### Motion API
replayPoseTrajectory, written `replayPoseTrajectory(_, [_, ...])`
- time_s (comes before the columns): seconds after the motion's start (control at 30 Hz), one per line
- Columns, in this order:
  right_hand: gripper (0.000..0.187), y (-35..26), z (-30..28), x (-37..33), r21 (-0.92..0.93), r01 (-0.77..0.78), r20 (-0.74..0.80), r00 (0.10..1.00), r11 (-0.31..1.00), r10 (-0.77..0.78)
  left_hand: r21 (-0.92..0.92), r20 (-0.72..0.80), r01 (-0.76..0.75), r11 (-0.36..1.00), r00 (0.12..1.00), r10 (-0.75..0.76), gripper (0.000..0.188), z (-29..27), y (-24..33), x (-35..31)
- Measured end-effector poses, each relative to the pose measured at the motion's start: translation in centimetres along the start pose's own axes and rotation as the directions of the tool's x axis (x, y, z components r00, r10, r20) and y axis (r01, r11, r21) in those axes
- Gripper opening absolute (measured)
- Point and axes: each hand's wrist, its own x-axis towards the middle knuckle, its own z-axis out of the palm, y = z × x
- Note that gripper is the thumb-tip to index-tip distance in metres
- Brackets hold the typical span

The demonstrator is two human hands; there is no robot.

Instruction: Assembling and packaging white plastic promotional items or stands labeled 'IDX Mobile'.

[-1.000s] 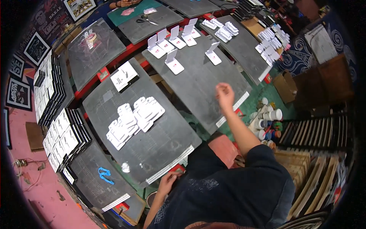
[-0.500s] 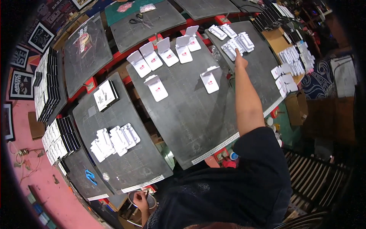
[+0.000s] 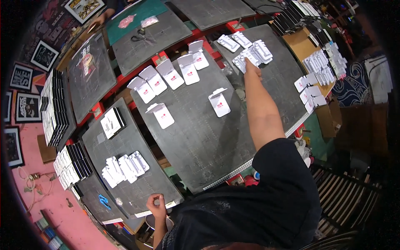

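Observation:
My right arm reaches far across to a cluster of white moulded plastic trays (image 3: pixel 261 51) on the right-hand dark board. There my right hand (image 3: pixel 253 71) is closed at the nearest white plastic tray (image 3: pixel 240 63), its other fingers curled; the exact grip is partly hidden. Low in the view, my left hand (image 3: pixel 156 204) hovers by the near edge of the left board, thumb and finger curled together. Whatever they pinch is too small to make out. White cards with a red print and raised flaps (image 3: pixel 170 77) stand in a row on the middle board; two similar cards (image 3: pixel 219 104) are nearer.
More white trays (image 3: pixel 125 167) and a black-and-white box (image 3: pixel 111 123) occupy the left board. Boxes are stacked (image 3: pixel 54 109) along the left. Scissors (image 3: pixel 141 36) lie on a far board, and another person's hand (image 3: pixel 98 21) shows at the top left. A carton (image 3: pixel 328 118) stands right.
The whole view has shifted slightly. My left hand has risen from over the round container to the left board's edge. My right hand stays at the tray cluster, its fingers more curled.

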Motion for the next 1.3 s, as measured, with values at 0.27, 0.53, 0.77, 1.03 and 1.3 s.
replayPoseTrajectory(0.27, [0.117, 0.6, -1.0, -4.1, 0.084, 0.172, -0.143, 0.977, 0.982, -0.159, -0.052, 0.307, -0.228, 0.972, 0.923, 0.233, 0.012, 2.1, 7.9, 7.5])
replayPoseTrajectory(0.53, [0.112, 1.6, -5.0, -0.3, -0.262, 0.961, 0.334, 0.172, 0.084, -0.927, -0.051, 0.323, -0.131, 0.990, 0.936, 0.141, 0.014, 3.1, 6.8, 4.9])
replayPoseTrajectory(0.77, [0.118, -1.0, -4.5, -1.5, -0.492, 0.867, 0.549, 0.241, -0.077, -0.801, -0.045, 0.431, -0.090, 0.995, 0.897, 0.100, 0.015, 5.2, 7.8, 3.7])
replayPoseTrajectory(1.03, [0.091, -0.9, -5.0, -1.9, -0.513, 0.853, 0.512, 0.214, -0.097, -0.832, -0.115, 0.450, -0.202, 0.973, 0.862, 0.232, 0.018, 7.8, 10.3, 7.7])
replayPoseTrajectory(1.3, [0.079, 2.9, -9.2, -2.9, -0.293, 0.947, 0.261, -0.055, -0.134, -0.964, -0.458, 0.710, -0.035, 0.888, 0.587, 0.389, 0.028, 14.8, 14.7, 12.7])
